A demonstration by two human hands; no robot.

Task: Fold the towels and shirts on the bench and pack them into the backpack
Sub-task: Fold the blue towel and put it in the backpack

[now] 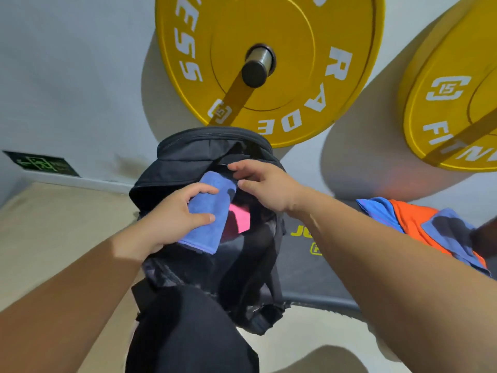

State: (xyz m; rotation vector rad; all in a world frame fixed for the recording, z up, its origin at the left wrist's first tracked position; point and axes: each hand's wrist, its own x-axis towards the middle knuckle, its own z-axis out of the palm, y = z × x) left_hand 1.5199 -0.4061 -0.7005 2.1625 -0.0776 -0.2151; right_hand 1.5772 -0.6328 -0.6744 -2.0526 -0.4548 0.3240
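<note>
A black backpack point(188, 157) stands open on the end of the bench. My left hand point(177, 214) grips a folded blue towel point(207, 208) at the bag's opening, its top edge partly inside. A pink cloth point(239, 219) shows inside the bag under the towel. My right hand point(263, 184) pinches the black rim of the opening and holds it back. At the right on the bench lies a heap of an orange shirt point(411, 219) and blue cloths point(446, 230).
The dark bench pad point(301, 267) with yellow lettering runs to the right. Two yellow weight plates point(269, 63) point(454, 103) hang on the wall above the bag. The beige floor point(53, 224) lies to the left. A green exit sign point(40, 162) sits low on the wall.
</note>
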